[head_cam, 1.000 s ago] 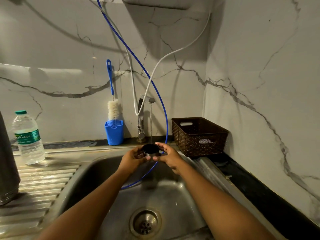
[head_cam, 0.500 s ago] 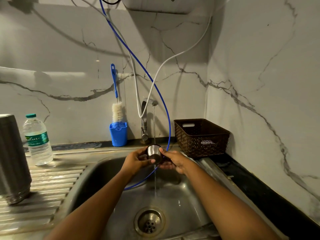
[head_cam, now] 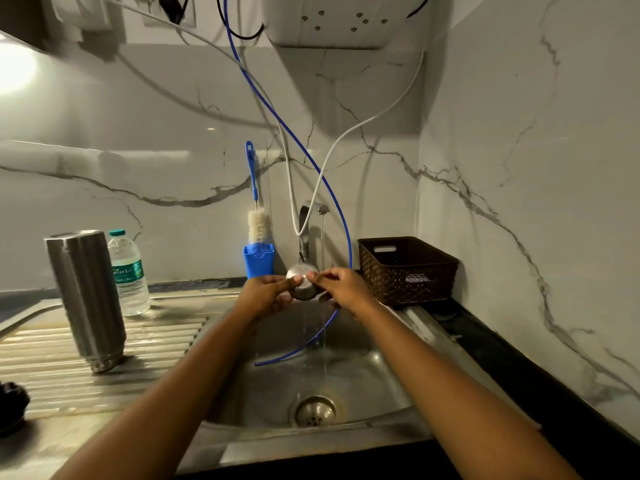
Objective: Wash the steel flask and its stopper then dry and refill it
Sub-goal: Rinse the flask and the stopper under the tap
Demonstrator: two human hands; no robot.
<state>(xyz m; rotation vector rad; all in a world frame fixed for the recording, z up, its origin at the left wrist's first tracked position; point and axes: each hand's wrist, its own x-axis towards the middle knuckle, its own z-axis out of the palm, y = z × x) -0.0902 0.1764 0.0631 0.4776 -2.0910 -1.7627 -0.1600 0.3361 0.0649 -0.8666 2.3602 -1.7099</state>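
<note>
- Stopper [head_cam: 302, 283], a rounded steel piece, is held over the sink [head_cam: 367, 372] just below the tap [head_cam: 307, 223], its shiny face tilted toward the camera.
- Left grip [head_cam: 266, 295] is pinching the stopper from the left: the thumb lies across the steel face and the fingers are curled beneath it.
- Right grip [head_cam: 341, 287] is pinching the stopper's right edge with curled fingertips.
- Water stream [head_cam: 322, 237] falls from the spout to where the right fingers meet the stopper, and thin trickles run on down into the basin toward the drain [head_cam: 314, 410].
- Steel flask [head_cam: 86, 299] stands apart from the hands, threaded end down on the ribbed drainboard [head_cam: 52, 372] of the counter, left of the basin.
- Plastic water bottle [head_cam: 126, 271] with a green cap stands upright just behind the flask, on its right.
- Bottle brush [head_cam: 258, 225] stands bristles-down in a blue holder [head_cam: 259, 261] against the marble wall, left of the tap.
- Blue hose [head_cam: 337, 209] loops down from above, and its end lies in the basin.
- White hose [head_cam: 346, 136] runs down to the tap.
- Brown woven basket [head_cam: 408, 268] sits on the counter in the right corner, near the right forearm.
- Dark object [head_cam: 12, 407] at the left edge is too cut off to identify.
</note>
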